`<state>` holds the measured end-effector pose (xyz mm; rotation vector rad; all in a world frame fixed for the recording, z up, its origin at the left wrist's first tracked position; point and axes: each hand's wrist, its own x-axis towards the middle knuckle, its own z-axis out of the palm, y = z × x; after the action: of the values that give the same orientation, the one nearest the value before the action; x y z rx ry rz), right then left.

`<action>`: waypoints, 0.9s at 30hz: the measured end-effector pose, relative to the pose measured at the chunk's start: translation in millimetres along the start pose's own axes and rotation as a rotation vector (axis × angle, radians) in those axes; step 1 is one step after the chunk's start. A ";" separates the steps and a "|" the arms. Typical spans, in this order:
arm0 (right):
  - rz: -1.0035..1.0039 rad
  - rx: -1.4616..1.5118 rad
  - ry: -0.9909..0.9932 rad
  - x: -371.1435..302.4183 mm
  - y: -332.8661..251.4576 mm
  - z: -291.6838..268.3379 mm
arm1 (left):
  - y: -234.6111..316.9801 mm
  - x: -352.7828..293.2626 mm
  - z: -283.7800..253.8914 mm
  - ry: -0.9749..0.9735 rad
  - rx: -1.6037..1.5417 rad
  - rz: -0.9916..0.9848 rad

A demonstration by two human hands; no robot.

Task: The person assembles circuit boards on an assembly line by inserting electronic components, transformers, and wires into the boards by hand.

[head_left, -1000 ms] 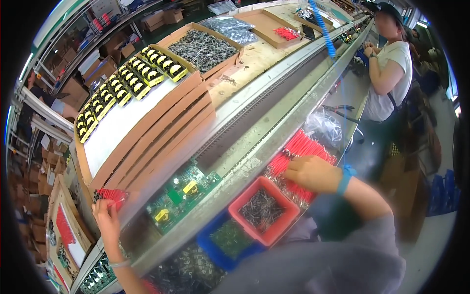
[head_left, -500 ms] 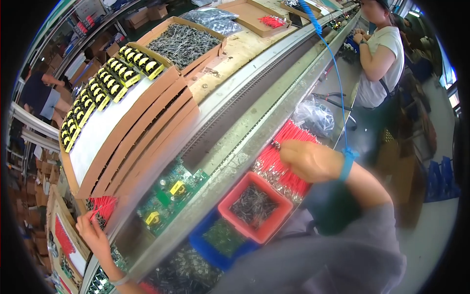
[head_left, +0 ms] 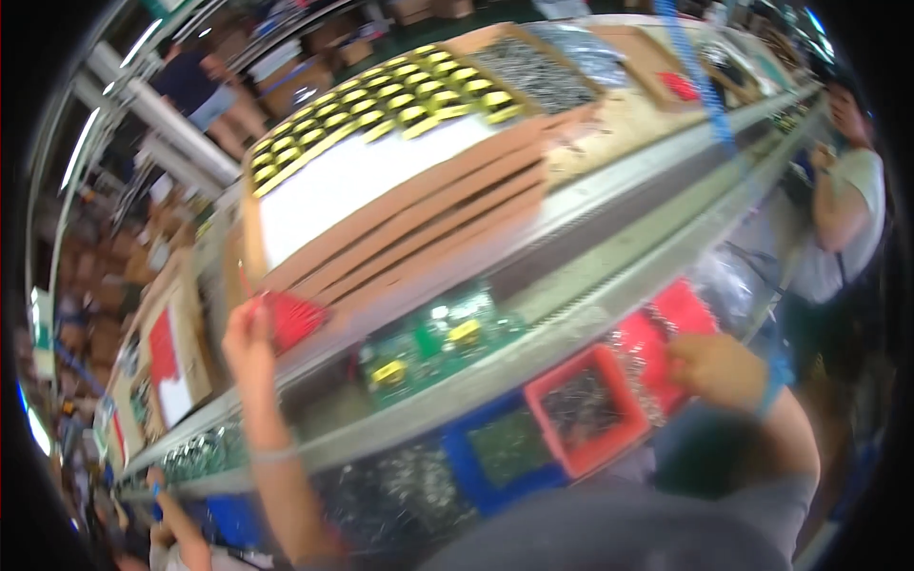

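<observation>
Red wire leads are lying at both my hands along a busy assembly line. My left grip is pressing thumb and fingers close together at a small red bundle by the far rail's edge; blur is keeping me from telling what it has hold of. My right grip is curling, partly closed, over the larger pile of red leads, its fingertips hiding from me whatever they may be grasping.

Between my arms, a green circuit board is lying in the channel, carrying two yellow parts, with a metal rail running between it and my bins. A red bin of dark pins is standing just beside the right-hand pile, touching a blue bin. Beyond, layered cardboard and rows of yellow-and-black components are filling the table, while a clear bag is crowding the pile's far side.

A blurred grey shape is cutting off the bins' near edges, and a co-worker is fading toward the dark rim.

The right-hand pile is stretching from upper right to lower left, silvery ends showing along its left side; the left-hand bundle is tapering rightward.
</observation>
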<state>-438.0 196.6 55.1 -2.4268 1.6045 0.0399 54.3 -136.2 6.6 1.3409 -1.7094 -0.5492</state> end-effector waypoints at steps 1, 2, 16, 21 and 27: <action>0.021 0.037 -0.018 -0.2 2.9 -9.1 | 6.6 -3.6 1.2 0.042 -0.146 -0.050; 0.051 0.073 -0.043 -0.2 8.6 -14.7 | 17.3 -12.9 -2.3 0.061 -0.207 -0.062; 0.180 1.300 0.253 94.6 -3.3 -0.6 | 85.8 -91.0 88.1 -0.323 -0.579 -0.159; 0.202 1.704 0.072 129.6 -7.0 7.6 | 92.9 -80.3 113.8 -0.391 -0.507 -0.078; 0.134 1.754 0.056 153.6 -5.3 8.2 | 88.6 -70.9 134.5 -0.459 -0.334 0.004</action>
<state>-370.9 61.3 25.1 -0.9085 0.9164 -0.9493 -103.8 -63.8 -20.9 1.0208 -1.8700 -1.1544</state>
